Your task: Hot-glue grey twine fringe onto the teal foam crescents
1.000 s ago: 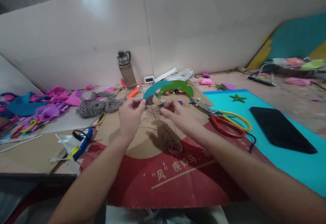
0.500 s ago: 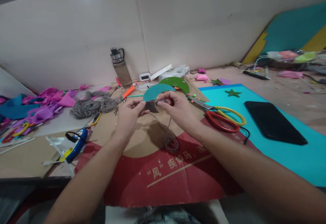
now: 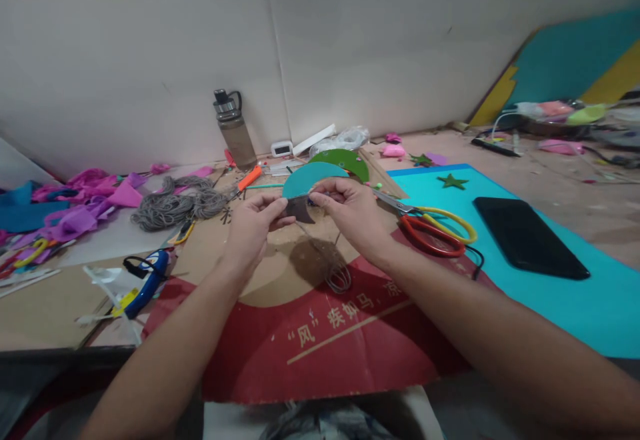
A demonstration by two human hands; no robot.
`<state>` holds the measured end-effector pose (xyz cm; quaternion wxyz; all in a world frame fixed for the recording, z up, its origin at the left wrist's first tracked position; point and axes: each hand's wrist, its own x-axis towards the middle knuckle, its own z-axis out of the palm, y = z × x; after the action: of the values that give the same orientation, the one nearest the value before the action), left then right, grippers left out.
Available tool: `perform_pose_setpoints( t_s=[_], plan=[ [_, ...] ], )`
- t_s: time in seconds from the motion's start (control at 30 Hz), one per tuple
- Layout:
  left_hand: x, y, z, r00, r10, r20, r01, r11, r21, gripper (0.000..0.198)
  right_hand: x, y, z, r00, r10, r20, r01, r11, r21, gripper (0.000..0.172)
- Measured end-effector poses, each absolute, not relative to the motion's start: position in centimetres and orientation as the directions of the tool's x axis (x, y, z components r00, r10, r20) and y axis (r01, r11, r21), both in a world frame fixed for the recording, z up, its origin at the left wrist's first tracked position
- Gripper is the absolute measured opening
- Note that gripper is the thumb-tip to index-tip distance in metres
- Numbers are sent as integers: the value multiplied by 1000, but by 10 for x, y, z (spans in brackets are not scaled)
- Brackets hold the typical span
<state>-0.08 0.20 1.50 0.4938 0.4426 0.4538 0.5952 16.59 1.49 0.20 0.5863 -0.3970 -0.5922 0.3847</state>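
Observation:
My left hand [image 3: 260, 217] pinches the left side of a small dark grey piece [image 3: 301, 209] with a curved edge. My right hand [image 3: 345, 203] is closed at the piece's upper right corner, fingertips pressed together; whether string lies between them is hidden. Thin grey string [image 3: 339, 277] hangs below the hands and ends in a small coil on the red and brown cardboard [image 3: 345, 353]. Just behind the fingers shows a teal rounded piece [image 3: 313, 177]; I cannot tell if it is joined to the grey one. Beyond it is a green rounded piece [image 3: 345, 158].
Scissors [image 3: 433, 230] lie right of my hands, near a black phone [image 3: 530, 237] and a green star [image 3: 453, 181] on a blue sheet [image 3: 545, 320]. A grey string bundle [image 3: 173, 203], orange cutter [image 3: 250, 178], bottle [image 3: 235, 130] and blue glue gun [image 3: 150, 283] are leftward.
The grey piece has tilted, its right side lower, and more of its curved edge shows. My right fingers have shifted slightly. The view has moved a little.

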Motion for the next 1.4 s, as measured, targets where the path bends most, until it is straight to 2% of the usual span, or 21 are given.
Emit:
perform_pose_setpoints(
  t_s=[0.17,0.43,0.6,0.73,0.97,1.27,1.4],
  plan=[
    [-1,0,18,-54,997,56,-228,-67,971,25,167,20,-2,-18,940,341,-40,340,-940,11],
    [-3,1,18,31,999,12,-264,-3,964,21,171,17,2,-169,984,62,-287,11,-958,27],
    [-5,1,20,145,987,-75,-272,112,956,21,175,11,9,-274,961,33,-394,-81,-915,28],
    [-6,3,18,208,966,-151,-271,206,940,22,176,11,8,-345,938,-20,-408,-169,-897,33],
    [-4,4,16,110,986,-129,-326,158,932,19,177,11,9,-327,945,-12,-395,-148,-907,39],
    [-6,3,16,157,980,-119,-292,161,943,18,179,16,-2,-219,976,16,-274,-45,-961,34],
    [-10,1,20,230,965,-123,-298,190,936,22,177,9,2,-312,949,39,-361,-80,-929,34]
  ],
)
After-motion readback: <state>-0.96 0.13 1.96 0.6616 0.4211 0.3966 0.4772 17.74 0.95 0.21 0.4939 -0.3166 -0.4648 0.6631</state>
